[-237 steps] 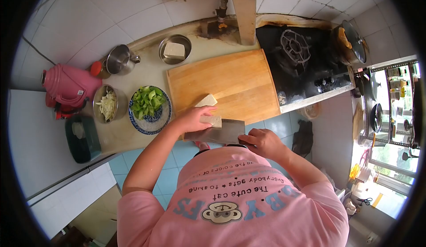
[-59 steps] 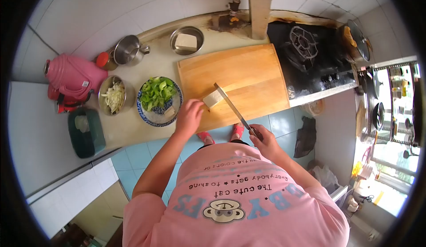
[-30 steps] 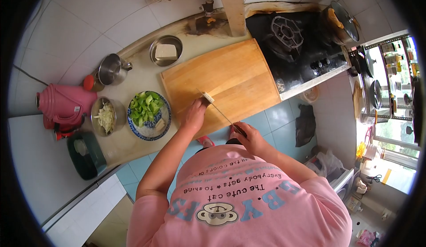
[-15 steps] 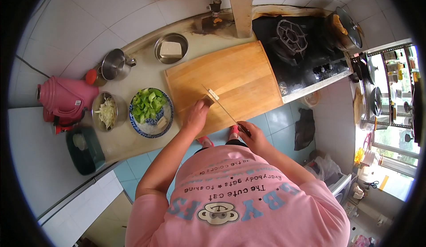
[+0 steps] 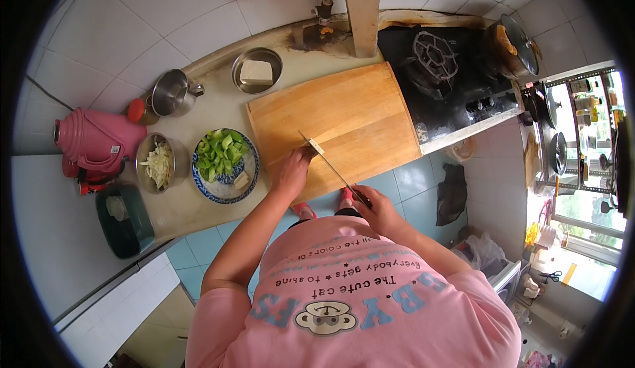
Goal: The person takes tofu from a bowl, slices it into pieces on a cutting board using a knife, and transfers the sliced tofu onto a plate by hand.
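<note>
In the head view, my right hand [image 5: 372, 204] is closed around the dark handle of a kitchen knife [image 5: 336, 170]. Its long thin blade slants up and left across the near part of the wooden cutting board [image 5: 350, 113]. A small pale food piece [image 5: 316, 146] lies against the blade near its tip; its kind is not clear. On the blade's other side, my left hand [image 5: 296, 169] rests on the board with fingers curled in close to the piece. Whatever sits under those fingertips is hidden.
Left of the board are a blue-rimmed plate [image 5: 251, 164] with chopped green pepper, a metal bowl [image 5: 177, 169] of pale shreds, and a green basin [image 5: 126, 235]. Behind stand a bowl [image 5: 277, 85] with a white block, a steel pot [image 5: 170, 93] and a pink flask [image 5: 99, 139]. A gas stove [image 5: 456, 90] adjoins the board's right.
The knife tip and the pale piece have shifted slightly toward my body. Both hands stay in nearly the same place, and my right hand keeps its grip on the knife.
</note>
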Demonstrator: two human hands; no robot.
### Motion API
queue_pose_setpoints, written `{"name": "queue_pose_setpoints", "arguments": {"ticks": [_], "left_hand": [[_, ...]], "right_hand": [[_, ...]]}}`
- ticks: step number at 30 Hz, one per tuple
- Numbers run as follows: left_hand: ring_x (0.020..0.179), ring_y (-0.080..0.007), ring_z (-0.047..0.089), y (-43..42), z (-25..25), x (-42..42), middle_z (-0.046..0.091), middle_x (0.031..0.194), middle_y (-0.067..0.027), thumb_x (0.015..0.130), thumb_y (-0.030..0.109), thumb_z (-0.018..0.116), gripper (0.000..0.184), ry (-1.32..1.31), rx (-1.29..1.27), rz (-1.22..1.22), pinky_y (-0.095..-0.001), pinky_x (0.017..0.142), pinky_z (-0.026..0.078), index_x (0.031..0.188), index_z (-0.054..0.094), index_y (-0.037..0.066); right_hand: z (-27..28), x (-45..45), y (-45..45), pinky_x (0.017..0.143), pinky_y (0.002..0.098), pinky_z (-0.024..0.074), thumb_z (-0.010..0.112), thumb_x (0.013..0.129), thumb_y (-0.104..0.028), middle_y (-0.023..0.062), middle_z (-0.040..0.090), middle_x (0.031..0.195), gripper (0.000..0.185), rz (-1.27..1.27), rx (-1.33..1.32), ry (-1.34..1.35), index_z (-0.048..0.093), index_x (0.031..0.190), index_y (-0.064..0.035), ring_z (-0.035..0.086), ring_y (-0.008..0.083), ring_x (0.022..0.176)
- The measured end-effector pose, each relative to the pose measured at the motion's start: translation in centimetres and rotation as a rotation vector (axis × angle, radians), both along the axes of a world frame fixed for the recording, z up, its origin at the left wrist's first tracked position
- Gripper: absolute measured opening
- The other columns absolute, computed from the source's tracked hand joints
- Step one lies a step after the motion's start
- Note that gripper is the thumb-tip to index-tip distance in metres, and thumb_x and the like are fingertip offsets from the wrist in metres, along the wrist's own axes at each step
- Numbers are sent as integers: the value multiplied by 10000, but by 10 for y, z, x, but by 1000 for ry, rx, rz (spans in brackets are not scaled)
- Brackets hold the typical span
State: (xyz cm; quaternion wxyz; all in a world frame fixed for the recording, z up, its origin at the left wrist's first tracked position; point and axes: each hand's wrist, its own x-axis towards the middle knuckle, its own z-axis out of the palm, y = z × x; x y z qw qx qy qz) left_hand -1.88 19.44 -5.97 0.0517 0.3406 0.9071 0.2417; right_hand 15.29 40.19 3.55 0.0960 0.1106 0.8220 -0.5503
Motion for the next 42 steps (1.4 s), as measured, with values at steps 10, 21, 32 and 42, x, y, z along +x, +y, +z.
{"name": "queue_pose_setpoints", "arguments": {"ticks": [10, 21, 32, 42], "left_hand": [[1095, -318, 591, -1, -11, -2, 616, 1136, -117, 909, 67, 533, 206, 30, 17, -23, -418, 918, 521, 1075, 654, 49], [1063, -295, 614, 0, -3, 3, 634, 1127, -92, 921, 79, 561, 189, 75, -11, 0, -412, 878, 533, 1078, 666, 74], [925, -154, 609, -158, 20, -3, 626, 1064, -72, 967, 44, 622, 171, -63, 536, 780, -273, 745, 523, 1136, 651, 48], [995, -285, 636, -240, 68, 63, 649, 1068, -83, 756, 113, 835, 305, -79, 219, 377, -393, 813, 539, 1033, 708, 92]], "right_hand": [[-22, -2, -1, 884, 432, 522, 647, 951, -127, 234, 655, 1118, 383, 8, 25, -23, 562, 1308, -20, 644, 405, 1029], [-35, -9, 9, 855, 428, 534, 687, 923, -109, 216, 664, 1087, 378, -34, 23, 10, 601, 1284, -36, 662, 385, 1005], [61, -73, -4, 659, 408, 564, 754, 841, -106, 129, 660, 917, 372, 411, 405, 335, 682, 1206, -120, 682, 328, 777], [24, -116, -108, 666, 399, 570, 730, 864, -155, 115, 633, 899, 316, 905, 420, 388, 690, 1177, -158, 686, 295, 770]]}}
